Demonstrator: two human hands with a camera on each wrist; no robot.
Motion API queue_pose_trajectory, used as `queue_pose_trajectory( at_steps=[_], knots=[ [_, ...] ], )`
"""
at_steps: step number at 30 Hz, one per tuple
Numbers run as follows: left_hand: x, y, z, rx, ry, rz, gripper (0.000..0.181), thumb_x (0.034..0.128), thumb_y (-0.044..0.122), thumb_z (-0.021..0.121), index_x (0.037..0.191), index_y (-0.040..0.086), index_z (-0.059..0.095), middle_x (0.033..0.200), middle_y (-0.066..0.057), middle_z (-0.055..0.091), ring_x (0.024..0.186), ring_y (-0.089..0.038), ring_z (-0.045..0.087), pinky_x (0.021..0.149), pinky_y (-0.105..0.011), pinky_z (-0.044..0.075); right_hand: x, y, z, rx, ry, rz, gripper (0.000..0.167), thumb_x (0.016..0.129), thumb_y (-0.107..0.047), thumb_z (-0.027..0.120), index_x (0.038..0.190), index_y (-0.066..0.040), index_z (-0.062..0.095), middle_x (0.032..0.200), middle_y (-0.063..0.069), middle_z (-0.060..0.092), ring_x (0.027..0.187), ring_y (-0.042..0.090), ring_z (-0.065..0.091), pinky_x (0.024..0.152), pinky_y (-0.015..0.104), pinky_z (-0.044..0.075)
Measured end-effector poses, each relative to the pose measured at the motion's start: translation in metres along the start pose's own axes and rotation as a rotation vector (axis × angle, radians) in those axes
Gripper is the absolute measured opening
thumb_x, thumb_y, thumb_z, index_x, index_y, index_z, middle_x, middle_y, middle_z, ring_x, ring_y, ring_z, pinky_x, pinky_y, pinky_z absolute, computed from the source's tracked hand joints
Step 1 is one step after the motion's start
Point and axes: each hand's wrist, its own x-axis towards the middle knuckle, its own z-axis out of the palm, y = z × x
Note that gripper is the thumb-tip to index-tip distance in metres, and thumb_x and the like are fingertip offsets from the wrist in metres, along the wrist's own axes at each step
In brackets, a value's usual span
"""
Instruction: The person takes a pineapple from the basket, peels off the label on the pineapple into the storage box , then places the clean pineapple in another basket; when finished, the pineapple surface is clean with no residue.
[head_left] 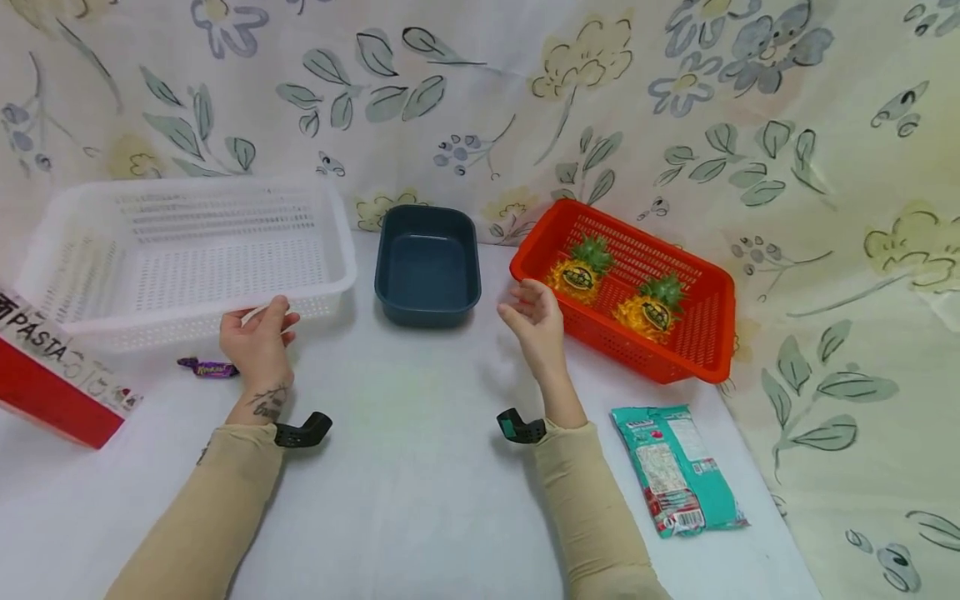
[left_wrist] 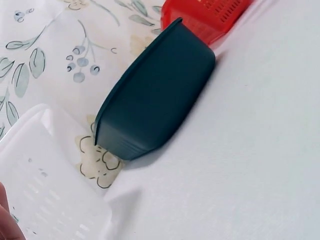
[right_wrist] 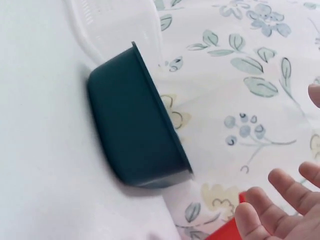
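In the head view my left hand [head_left: 258, 346] is at the near side of the white basket [head_left: 341, 250], fingers loosely bent; whether they touch its wall is unclear. Just beside that wrist lies a small purple-wrapped candy [head_left: 213, 368]. My right hand [head_left: 538, 329] is raised by the near left corner of the red basket [head_left: 645, 233], fingers spread and relaxed, with nothing held. Inside the red basket are two yellow pineapple-shaped things [head_left: 576, 277] with green tops. A dark teal tub [head_left: 427, 317] stands between the two baskets.
A red and white pasta box [head_left: 60, 375] stands at the left edge. Right of my right forearm lies a turquoise packet [head_left: 678, 471]. Behind the table hangs a floral cloth [head_left: 480, 100], close to the baskets and the tub.
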Motion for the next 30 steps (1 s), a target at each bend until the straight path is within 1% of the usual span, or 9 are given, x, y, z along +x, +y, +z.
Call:
queue_pose_trajectory(
  at_steps=[4,8,10,12,16,18,22,25,30],
  knots=[
    [0.002,0.005,-0.001,-0.019,0.026,-0.029,0.039,0.0706,0.004,0.078,0.095,0.006,0.048,0.069,-0.005,0.068,0.048,-0.012,0.063,0.037,-0.018,0.044,0.010,-0.012,-0.011,-0.101,-0.004,-0.063,0.051,0.084,-0.016,0.068,0.128,-0.005,0.044,0.121,0.016,0.054,0.106,0.031,0.055,0.090,0.032,0.050],
    [0.003,0.008,-0.001,-0.034,0.032,-0.056,0.042,0.0698,0.001,0.078,0.097,0.007,0.046,0.069,-0.006,0.067,0.048,-0.013,0.062,0.037,-0.019,0.043,0.027,-0.032,-0.027,-0.246,-0.019,-0.100,0.054,0.082,-0.023,0.071,0.128,-0.010,0.045,0.122,0.012,0.054,0.109,0.030,0.053,0.091,0.040,0.049],
    [0.002,0.008,0.000,-0.036,0.030,-0.058,0.042,0.0696,0.000,0.078,0.096,0.007,0.046,0.068,-0.006,0.067,0.047,-0.013,0.062,0.037,-0.019,0.043,0.037,-0.044,-0.037,-0.325,-0.032,-0.085,0.057,0.081,-0.028,0.071,0.129,-0.013,0.044,0.124,0.009,0.053,0.111,0.026,0.052,0.090,0.040,0.048],
    [0.002,0.007,0.000,-0.039,0.030,-0.054,0.041,0.0698,-0.001,0.077,0.096,0.006,0.046,0.067,-0.006,0.066,0.047,-0.013,0.062,0.037,-0.019,0.043,0.047,-0.054,-0.047,-0.411,-0.045,-0.065,0.060,0.080,-0.032,0.071,0.131,-0.014,0.043,0.127,0.006,0.051,0.113,0.023,0.050,0.092,0.040,0.048],
    [0.002,0.006,0.002,-0.035,0.038,-0.063,0.039,0.0698,-0.002,0.077,0.095,0.006,0.048,0.066,-0.006,0.066,0.046,-0.014,0.062,0.036,-0.019,0.043,0.068,-0.072,-0.063,-0.604,-0.064,-0.011,0.068,0.081,-0.040,0.068,0.137,-0.018,0.038,0.136,0.004,0.045,0.123,0.022,0.044,0.100,0.040,0.041],
    [0.002,0.006,0.002,-0.035,0.041,-0.071,0.040,0.0692,-0.002,0.078,0.095,0.007,0.048,0.067,-0.006,0.066,0.046,-0.014,0.062,0.036,-0.019,0.043,0.079,-0.077,-0.070,-0.702,-0.073,0.015,0.071,0.081,-0.044,0.066,0.140,-0.019,0.035,0.140,0.003,0.042,0.127,0.022,0.040,0.104,0.041,0.037],
    [0.003,0.006,0.002,-0.040,0.056,-0.075,0.041,0.0670,-0.001,0.079,0.094,0.007,0.049,0.067,-0.006,0.067,0.046,-0.014,0.062,0.035,-0.019,0.042,0.101,-0.081,-0.079,-0.850,-0.107,0.087,0.077,0.081,-0.050,0.063,0.144,-0.022,0.029,0.146,0.001,0.035,0.132,0.022,0.034,0.107,0.045,0.033],
    [0.003,0.005,0.002,-0.043,0.061,-0.078,0.041,0.0666,-0.001,0.080,0.094,0.007,0.050,0.067,-0.006,0.067,0.046,-0.014,0.062,0.036,-0.019,0.043,0.112,-0.081,-0.083,-0.915,-0.153,0.144,0.080,0.080,-0.050,0.063,0.145,-0.020,0.027,0.148,0.002,0.032,0.132,0.024,0.033,0.107,0.047,0.032],
    [0.003,0.005,0.003,-0.037,0.060,-0.080,0.040,0.0672,-0.002,0.079,0.094,0.007,0.050,0.066,-0.006,0.067,0.046,-0.014,0.062,0.036,-0.019,0.043,0.124,-0.078,-0.085,-0.937,-0.236,0.266,0.079,0.081,-0.043,0.065,0.144,-0.011,0.028,0.143,0.008,0.038,0.124,0.028,0.039,0.104,0.049,0.035]
  ],
)
